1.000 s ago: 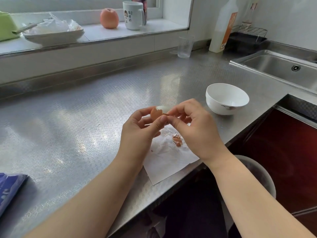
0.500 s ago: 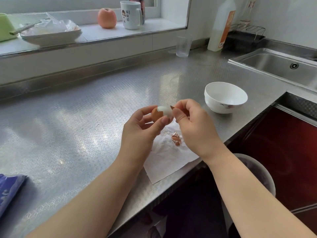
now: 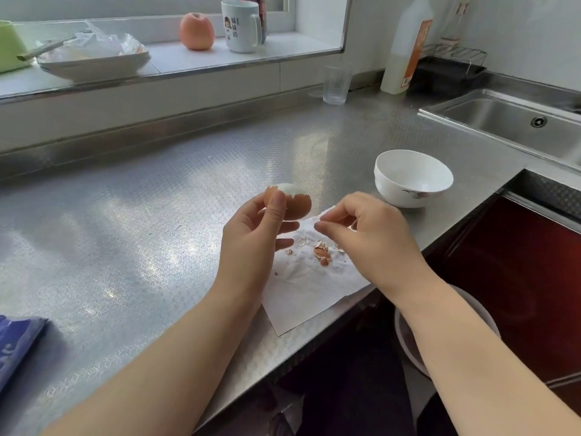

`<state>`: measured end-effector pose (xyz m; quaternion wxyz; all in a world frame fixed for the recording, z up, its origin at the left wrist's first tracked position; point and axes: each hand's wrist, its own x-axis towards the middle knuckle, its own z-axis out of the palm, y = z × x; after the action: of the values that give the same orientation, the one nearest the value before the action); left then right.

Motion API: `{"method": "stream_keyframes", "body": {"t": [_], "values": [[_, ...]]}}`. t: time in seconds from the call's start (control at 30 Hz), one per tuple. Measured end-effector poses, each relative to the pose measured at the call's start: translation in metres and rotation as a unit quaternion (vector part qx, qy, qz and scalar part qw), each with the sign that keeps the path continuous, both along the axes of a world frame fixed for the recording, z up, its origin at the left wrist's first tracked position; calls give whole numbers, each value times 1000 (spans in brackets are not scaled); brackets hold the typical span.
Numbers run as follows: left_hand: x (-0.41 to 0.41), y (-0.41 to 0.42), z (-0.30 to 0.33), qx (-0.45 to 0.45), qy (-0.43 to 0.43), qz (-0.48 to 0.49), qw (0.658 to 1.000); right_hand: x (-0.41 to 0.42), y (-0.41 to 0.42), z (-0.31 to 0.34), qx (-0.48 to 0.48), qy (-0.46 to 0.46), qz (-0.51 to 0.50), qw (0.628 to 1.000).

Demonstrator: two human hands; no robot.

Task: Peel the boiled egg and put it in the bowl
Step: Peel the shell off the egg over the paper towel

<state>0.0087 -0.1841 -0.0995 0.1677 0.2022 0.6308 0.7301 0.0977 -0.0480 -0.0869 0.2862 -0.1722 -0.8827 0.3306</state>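
Note:
My left hand [image 3: 254, 237] holds a brown boiled egg [image 3: 297, 204] above the steel counter; the egg's top is peeled and shows white. To its right, my right hand [image 3: 367, 237] hovers over a white paper towel [image 3: 301, 287], fingers loosely curled and apart, and I see nothing held in them. Several brown shell bits [image 3: 322, 253] lie on the towel under that hand. An empty white bowl [image 3: 412, 177] stands on the counter to the right, beyond my right hand.
A sink [image 3: 515, 124] is set in the counter at the far right. A clear glass [image 3: 336, 84] and a white bottle [image 3: 405, 48] stand at the back. The sill holds an apple [image 3: 197, 31], a mug [image 3: 240, 26] and a plate [image 3: 94, 62]. A blue packet [image 3: 17, 344] lies at the left edge.
My right hand has pulled away from the egg, down and right over the towel. More shell bits lie on the towel. More white shows at the egg's top.

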Motion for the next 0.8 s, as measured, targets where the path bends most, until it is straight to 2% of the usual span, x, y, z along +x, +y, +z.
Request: {"method": "stream_keyframes", "body": {"t": [0.2, 0.8], "values": [[0, 0, 0, -7, 6, -7, 1000, -4, -7, 17, 59, 94, 45, 993], [1, 1, -3, 12, -12, 26, 1000, -14, -13, 7, 51, 122, 42, 990]]}}
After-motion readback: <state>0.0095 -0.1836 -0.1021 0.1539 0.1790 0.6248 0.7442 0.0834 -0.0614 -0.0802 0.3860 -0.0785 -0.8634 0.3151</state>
